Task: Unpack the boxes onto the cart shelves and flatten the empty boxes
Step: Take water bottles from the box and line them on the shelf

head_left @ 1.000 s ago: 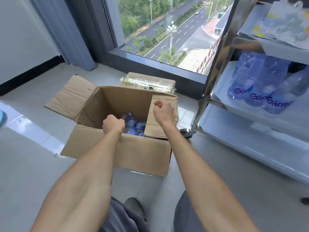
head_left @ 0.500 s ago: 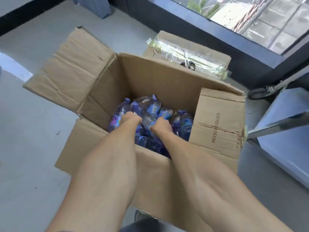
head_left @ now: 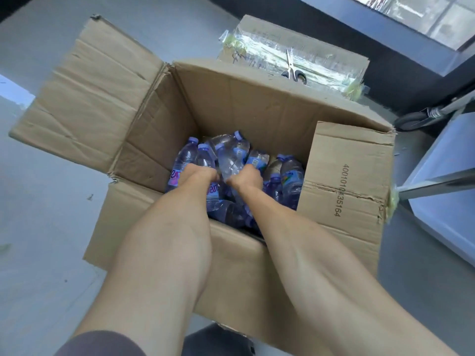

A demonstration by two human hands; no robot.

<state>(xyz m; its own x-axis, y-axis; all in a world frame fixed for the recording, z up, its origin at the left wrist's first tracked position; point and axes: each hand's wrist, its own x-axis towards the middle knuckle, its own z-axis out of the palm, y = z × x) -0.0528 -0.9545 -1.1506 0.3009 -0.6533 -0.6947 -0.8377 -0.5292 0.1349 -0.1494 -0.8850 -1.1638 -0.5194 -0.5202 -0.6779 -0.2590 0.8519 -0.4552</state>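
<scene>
Both hands are down inside the big open box [head_left: 231,104] on the floor. The left hand [head_left: 198,176] and the right hand [head_left: 246,177] each curl their grip tight around water bottles [head_left: 232,155] lying in a pile there. I think they grab several together so fewer trips are needed to the cart shelf [head_left: 442,181] just beside the box.
</scene>
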